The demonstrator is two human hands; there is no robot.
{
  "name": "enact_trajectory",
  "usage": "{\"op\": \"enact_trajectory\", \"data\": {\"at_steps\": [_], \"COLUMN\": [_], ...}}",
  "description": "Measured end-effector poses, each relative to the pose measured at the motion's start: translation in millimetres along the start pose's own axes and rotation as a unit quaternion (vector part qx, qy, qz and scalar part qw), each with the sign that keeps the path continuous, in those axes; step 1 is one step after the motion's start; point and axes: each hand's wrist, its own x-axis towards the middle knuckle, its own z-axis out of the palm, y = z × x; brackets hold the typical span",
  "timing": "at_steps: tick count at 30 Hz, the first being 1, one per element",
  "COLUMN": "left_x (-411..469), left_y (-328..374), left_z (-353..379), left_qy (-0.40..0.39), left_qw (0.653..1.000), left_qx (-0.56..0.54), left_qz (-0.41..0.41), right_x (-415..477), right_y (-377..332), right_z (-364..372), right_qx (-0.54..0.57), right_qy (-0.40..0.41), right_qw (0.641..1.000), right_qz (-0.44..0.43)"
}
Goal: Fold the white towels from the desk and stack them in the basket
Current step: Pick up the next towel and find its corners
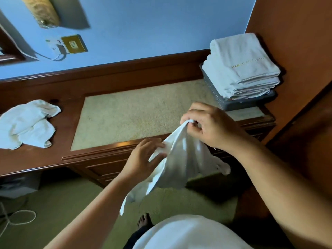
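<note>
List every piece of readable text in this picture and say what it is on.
"MARCO": gold lettering on the top folded towel in the basket; the letters after it are too blurred to read.
Brass wall plate: a mark only, too small to read.
No other text shows.

The room is dim, with a cool bluish cast over the wall (152, 24). The lamp (40, 11) throws a hard, dark shadow to its right, so the light comes from the left. A small warm glint sits on the desk (119, 145) edge, and beneath it is near black. Everything looks soft, the lamp smeared, and straight lines bow toward the edges.
</note>
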Motion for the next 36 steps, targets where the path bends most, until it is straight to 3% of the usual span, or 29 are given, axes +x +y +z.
{"op": "enact_trajectory", "data": {"at_steps": [2, 6, 9, 12, 17, 20, 23, 27, 32, 36], "left_x": [-4, -7, -8, -7, -11, -26, -39, -40, -50, -68], "left_y": [41, 60, 45, 21, -36, -73, -112, -141, -157, -160], "left_z": [10, 21, 33, 46, 50, 35, 8, -34, -86, -120], "left_qy": [0.056, 0.164, 0.11, 0.038, -0.064, -0.078, -0.078, -0.06, -0.012, -0.023], "left_qw": [0.994, 0.982, 0.992, 0.997, 0.95, 0.922, 0.888, 0.862, 0.829, 0.787], "left_qx": [-0.069, -0.038, -0.014, 0.054, 0.236, 0.284, 0.364, 0.413, 0.466, 0.522], "left_qz": [0.06, 0.087, 0.062, -0.027, -0.193, -0.25, -0.271, -0.289, -0.31, -0.329], "right_x": [5, 13, 16, 21, 24, 18, 11, 7, 2, -10], "right_y": [-10, -21, -31, -32, -1, 39, 84, 108, 144, 165], "right_z": [4, 0, -3, -8, -33, -53, -62, -43, -18, -9], "right_qx": [0.006, 0.028, 0.04, 0.065, 0.053, 0.038, 0.011, -0.036, -0.002, 0.013], "right_qy": [0.001, 0.022, 0.032, 0.065, 0.199, 0.246, 0.238, 0.141, 0.168, 0.197], "right_qw": [1.0, 0.999, 0.999, 0.996, 0.974, 0.947, 0.928, 0.939, 0.914, 0.889], "right_qz": [-0.015, -0.004, -0.009, -0.003, 0.091, 0.205, 0.285, 0.313, 0.37, 0.413]}}
